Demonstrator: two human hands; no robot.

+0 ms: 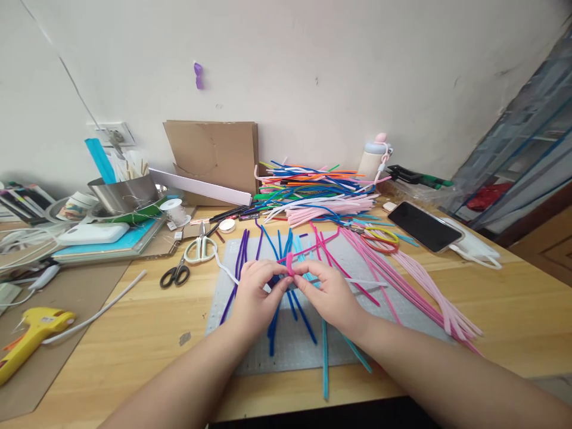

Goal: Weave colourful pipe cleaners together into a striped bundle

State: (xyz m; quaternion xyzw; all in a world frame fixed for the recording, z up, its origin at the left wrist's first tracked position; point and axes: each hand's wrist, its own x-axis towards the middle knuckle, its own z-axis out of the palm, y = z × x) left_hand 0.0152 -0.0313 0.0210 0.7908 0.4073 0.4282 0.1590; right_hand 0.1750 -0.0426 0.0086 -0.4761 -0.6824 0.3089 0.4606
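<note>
My left hand (259, 292) and my right hand (328, 292) meet over the grey cutting mat (250, 357), fingertips pinched together. Between them is a bent pink pipe cleaner (290, 263), its short loop standing up above the fingers. My fingers hide its lower part. Around and beneath the hands lie purple pipe cleaners (243, 256), blue pipe cleaners (305, 319), turquoise pipe cleaners (325, 363) and dark pink pipe cleaners (357, 285). A white strip (226, 269) shows left of my left hand; whether it joins the held piece I cannot tell.
A heap of mixed pipe cleaners (317, 190) lies by the wall. Left are white-handled scissors (201, 245), black-handled pliers (175, 275) and a yellow glue gun (36, 333). Right are light pink pipe cleaners (433, 280), orange-and-yellow-handled scissors (379, 238) and a phone (424, 226).
</note>
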